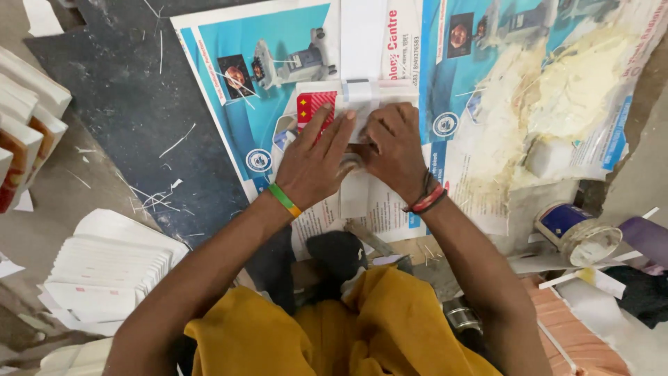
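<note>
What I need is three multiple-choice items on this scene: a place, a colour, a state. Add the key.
1. The white sheet stack lies: A on the blue poster; B beside the left arm; C in the tin.
2. The left wrist's band is: A green and orange; B blue; C white.
3. The hands, left and right, are: A lifted; B holding the tin; C pressing the white card.
Key: B, it sits lower left of the arm; A, its colours show; C, both rest on it.
</note>
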